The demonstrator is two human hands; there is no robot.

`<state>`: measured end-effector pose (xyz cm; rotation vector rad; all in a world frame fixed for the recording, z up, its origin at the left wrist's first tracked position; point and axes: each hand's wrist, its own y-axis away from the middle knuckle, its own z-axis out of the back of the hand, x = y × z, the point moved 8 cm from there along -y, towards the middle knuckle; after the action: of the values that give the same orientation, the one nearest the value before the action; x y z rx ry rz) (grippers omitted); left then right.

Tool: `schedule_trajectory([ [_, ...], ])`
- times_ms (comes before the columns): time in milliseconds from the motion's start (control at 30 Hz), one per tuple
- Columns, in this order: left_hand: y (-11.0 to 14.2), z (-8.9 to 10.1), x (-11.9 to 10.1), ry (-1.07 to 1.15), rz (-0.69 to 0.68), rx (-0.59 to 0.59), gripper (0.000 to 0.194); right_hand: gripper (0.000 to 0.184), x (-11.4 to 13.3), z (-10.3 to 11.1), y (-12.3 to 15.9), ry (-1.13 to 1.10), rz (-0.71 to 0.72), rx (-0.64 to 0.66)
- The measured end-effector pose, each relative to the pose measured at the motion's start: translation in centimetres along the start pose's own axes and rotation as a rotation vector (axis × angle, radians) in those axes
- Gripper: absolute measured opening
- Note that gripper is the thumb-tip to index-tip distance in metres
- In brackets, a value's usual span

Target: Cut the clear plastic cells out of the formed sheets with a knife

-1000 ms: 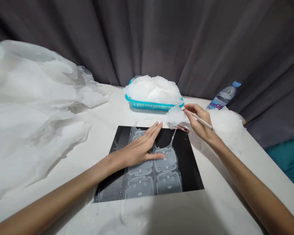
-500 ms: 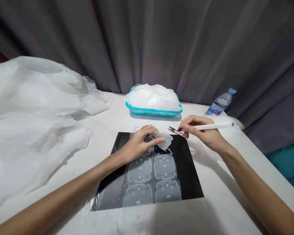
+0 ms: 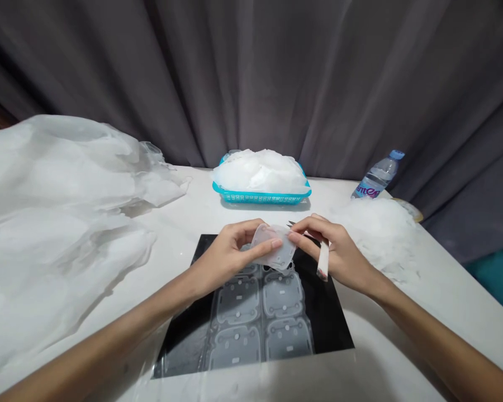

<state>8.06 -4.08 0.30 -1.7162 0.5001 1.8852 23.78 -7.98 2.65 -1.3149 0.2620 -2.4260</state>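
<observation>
Between thumb and fingers, my left hand (image 3: 238, 245) holds a rounded, translucent plastic piece (image 3: 274, 245) above the black mat (image 3: 318, 307). My right hand (image 3: 333, 245) is closed, its thumb and index finger at the right edge of that piece. A white-handled stick tool (image 3: 323, 261) is tucked in the right hand, pointing down. Dark pointed blades of small scissors (image 3: 291, 224) poke out behind the right fingertips; their handles are mostly hidden. Under the hands lies a clear plastic sheet (image 3: 261, 318) with several rounded translucent shapes like the held piece.
A blue basket (image 3: 260, 197) heaped with white translucent pieces stands at the back. Large piles of thin translucent sheets (image 3: 67, 184) cover the left side. A white heap (image 3: 377, 234), a tilted water bottle (image 3: 377, 176) and a partly hidden tape roll (image 3: 408, 208) are at right.
My right hand has moved left to the plastic piece, and its white tool has swung from pointing right to pointing down. The piece in my left hand now faces me more squarely.
</observation>
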Motion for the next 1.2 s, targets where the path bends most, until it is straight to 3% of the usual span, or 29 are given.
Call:
schedule_trajectory([
  [333,0.9,-0.8,-0.7,0.100,0.067,0.026,0.025,0.019,0.6,0.5,0.2,-0.097,-0.040,-0.018],
  [667,1.7,-0.7,-2.5,0.040,-0.015,-0.024,0.023,0.022,1.2,0.9,0.2,-0.210,-0.086,-0.015],
  [1000,2.0,-0.3,-2.8,-0.059,-0.038,-0.055,0.030,0.023,1.6,0.8,0.2,-0.223,-0.077,-0.001],
  [1200,1.8,-0.3,-3.2,-0.114,-0.037,-0.097,0.020,0.030,-0.1,1.5,-0.3,-0.233,-0.154,0.051],
])
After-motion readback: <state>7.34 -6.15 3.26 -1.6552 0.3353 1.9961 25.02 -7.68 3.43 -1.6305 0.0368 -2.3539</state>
